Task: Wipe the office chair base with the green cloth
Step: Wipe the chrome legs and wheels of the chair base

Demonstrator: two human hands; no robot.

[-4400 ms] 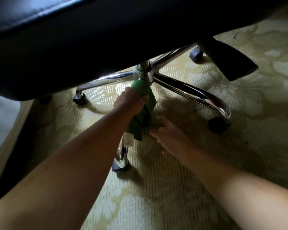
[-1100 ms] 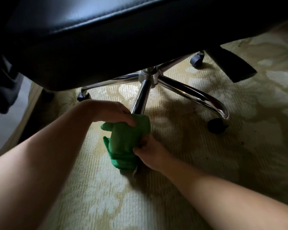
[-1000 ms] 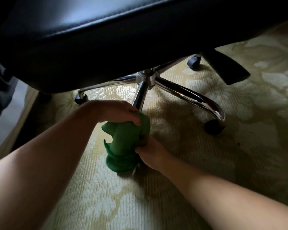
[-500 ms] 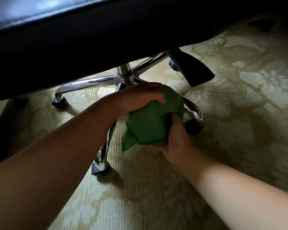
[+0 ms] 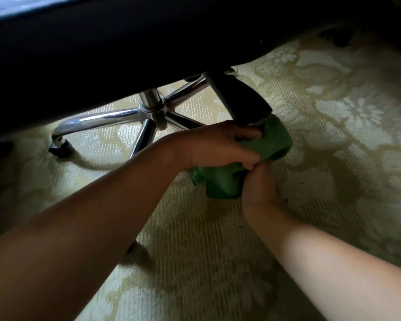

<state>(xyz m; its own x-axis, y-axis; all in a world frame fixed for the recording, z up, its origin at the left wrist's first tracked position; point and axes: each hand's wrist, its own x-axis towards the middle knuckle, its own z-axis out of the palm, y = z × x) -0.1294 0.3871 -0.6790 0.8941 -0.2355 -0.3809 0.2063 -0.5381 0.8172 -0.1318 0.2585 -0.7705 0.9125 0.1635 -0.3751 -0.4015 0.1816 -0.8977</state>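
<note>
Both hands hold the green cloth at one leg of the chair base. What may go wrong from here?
1. The chair base stands on casters; a hard rub may roll it across the carpet.
2. The black part under the seat hangs just above the left hand; the knuckles may knock it.
3. The green cloth, gripped also by the right hand, hides the leg end; a loose fold may snag there.

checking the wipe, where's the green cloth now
Head view, right of centre: green cloth gripped by left hand and right hand, just below the black lever, right of the chair base hub.
</note>
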